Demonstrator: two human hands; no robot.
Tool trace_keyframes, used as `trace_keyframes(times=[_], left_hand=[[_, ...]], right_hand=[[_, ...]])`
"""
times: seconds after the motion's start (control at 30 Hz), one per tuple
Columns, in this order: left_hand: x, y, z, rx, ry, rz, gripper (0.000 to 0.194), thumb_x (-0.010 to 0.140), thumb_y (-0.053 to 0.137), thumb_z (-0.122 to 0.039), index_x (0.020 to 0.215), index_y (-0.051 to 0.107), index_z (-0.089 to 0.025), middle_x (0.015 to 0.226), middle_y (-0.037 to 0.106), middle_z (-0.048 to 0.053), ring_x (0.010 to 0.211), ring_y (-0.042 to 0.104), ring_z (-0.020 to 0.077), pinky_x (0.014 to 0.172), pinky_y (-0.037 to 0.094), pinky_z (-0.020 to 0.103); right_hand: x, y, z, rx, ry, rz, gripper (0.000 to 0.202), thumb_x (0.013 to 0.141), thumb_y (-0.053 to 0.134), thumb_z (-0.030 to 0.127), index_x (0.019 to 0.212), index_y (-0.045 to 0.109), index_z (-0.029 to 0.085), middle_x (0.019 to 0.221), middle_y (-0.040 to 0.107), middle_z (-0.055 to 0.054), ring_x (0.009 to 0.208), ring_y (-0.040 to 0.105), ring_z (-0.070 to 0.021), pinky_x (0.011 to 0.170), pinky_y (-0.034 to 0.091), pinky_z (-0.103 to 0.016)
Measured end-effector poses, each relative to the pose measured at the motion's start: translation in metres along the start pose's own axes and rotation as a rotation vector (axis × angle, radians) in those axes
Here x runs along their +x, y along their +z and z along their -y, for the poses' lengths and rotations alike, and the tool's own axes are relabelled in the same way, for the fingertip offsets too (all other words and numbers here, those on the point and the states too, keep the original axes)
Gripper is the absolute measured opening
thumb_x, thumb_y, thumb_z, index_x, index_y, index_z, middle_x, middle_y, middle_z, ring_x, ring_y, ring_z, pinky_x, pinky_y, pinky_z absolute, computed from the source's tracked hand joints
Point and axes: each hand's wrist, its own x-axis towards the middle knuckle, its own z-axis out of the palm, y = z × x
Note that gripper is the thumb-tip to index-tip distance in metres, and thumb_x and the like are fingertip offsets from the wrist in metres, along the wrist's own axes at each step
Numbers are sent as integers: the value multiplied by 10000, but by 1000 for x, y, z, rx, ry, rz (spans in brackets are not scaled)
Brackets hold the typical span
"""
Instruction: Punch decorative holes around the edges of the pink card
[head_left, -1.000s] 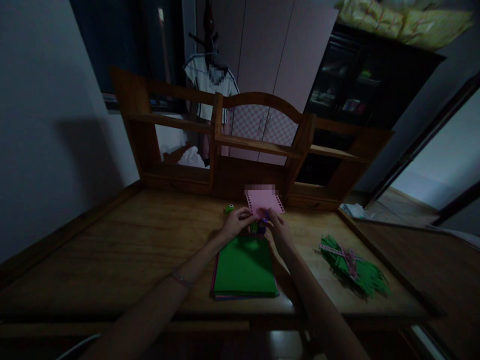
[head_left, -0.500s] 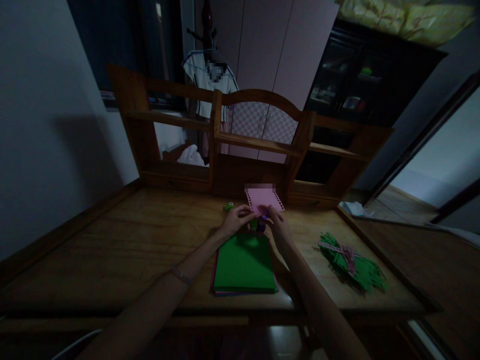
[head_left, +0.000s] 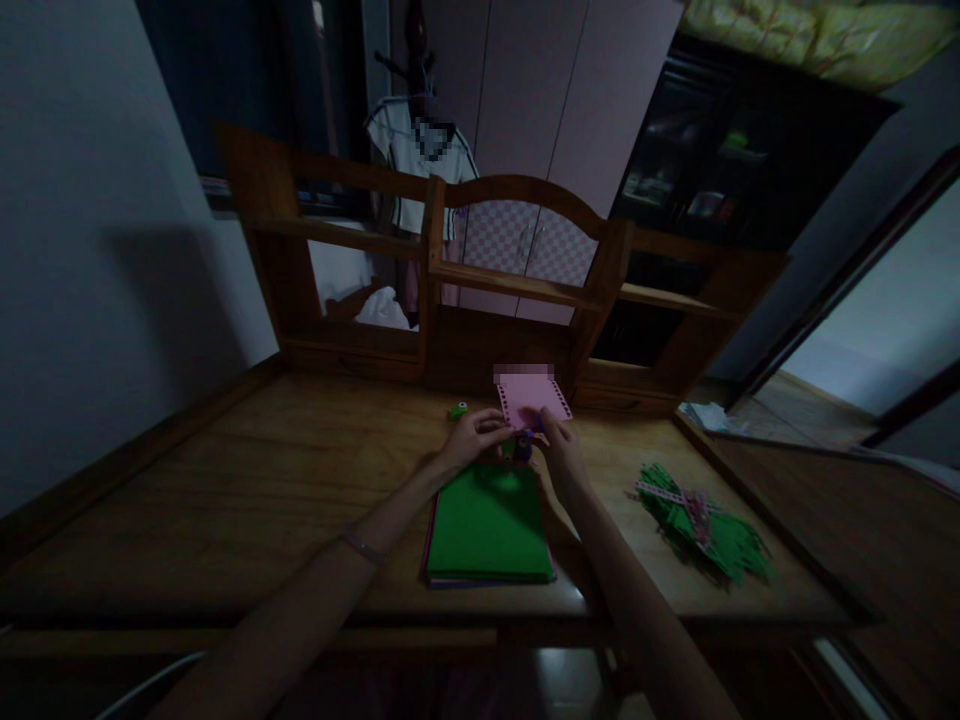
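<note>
A pink sheet (head_left: 529, 393) with rows of dark holes along its sides is held up between my hands. The fingers of my left hand (head_left: 476, 440) pinch its lower left corner. My right hand (head_left: 561, 450) grips the lower right part, close to a small purple thing (head_left: 525, 447). Something green shows between the hands, partly hidden by fingers. Just below lies a stack of sheets with a green one (head_left: 491, 525) on top. A small green item (head_left: 458, 410) rests on the table behind my left hand.
On the right of the wooden table (head_left: 225, 500) lies a pile of green strips (head_left: 724, 540) with pink strips (head_left: 699, 515) on it. A wooden shelf unit (head_left: 517, 285) stands along the table's back edge.
The pink sheet has shifted very slightly to the right. Both hands keep nearly the same place and hold.
</note>
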Motion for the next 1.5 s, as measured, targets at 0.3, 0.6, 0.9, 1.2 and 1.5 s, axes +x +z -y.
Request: trace_keyframes(times=[0.3, 0.6, 0.9, 1.2, 1.5], left_hand=[[-1, 0, -3, -10, -6, 7, 401, 675, 729, -404, 932, 566, -143, 833, 665, 38, 473, 568, 86, 482, 477, 221], [-1, -1, -2, 10, 12, 8, 382, 681, 721, -395, 927, 582, -138, 830, 663, 45, 486, 571, 87, 502, 473, 219], [-2, -1, -5, -49, -18, 32, 354, 704, 699, -368, 957, 597, -143, 861, 663, 44, 492, 580, 90, 501, 488, 225], [-1, 0, -9, -113, -98, 29, 388, 736, 652, -465, 947, 627, -141, 773, 654, 32, 573, 606, 123, 497, 502, 222], [-7, 5, -12, -114, -118, 92, 403, 773, 607, -499, 800, 664, -102, 617, 666, 74, 476, 591, 157, 451, 431, 255]], right_hand=[[-1, 2, 2, -3, 4, 6, 421, 763, 587, 553, 974, 699, 207, 1051, 681, -80, 890, 611, -211, 767, 483, -336], [0, 0, 1, -5, -1, 13, 400, 772, 585, 538, 973, 697, 211, 1038, 684, -69, 895, 606, -208, 773, 486, -332], [1, -1, 0, -31, -18, 10, 399, 777, 577, 543, 957, 702, 210, 1030, 688, -71, 885, 612, -207, 771, 483, -336], [4, -2, -6, -19, 19, 38, 382, 756, 609, 542, 932, 711, 219, 1018, 694, -63, 903, 628, -224, 775, 474, -343], [-6, 4, 7, -102, -8, 244, 321, 774, 617, 509, 861, 727, 221, 849, 702, -31, 815, 622, -213, 750, 450, -316]])
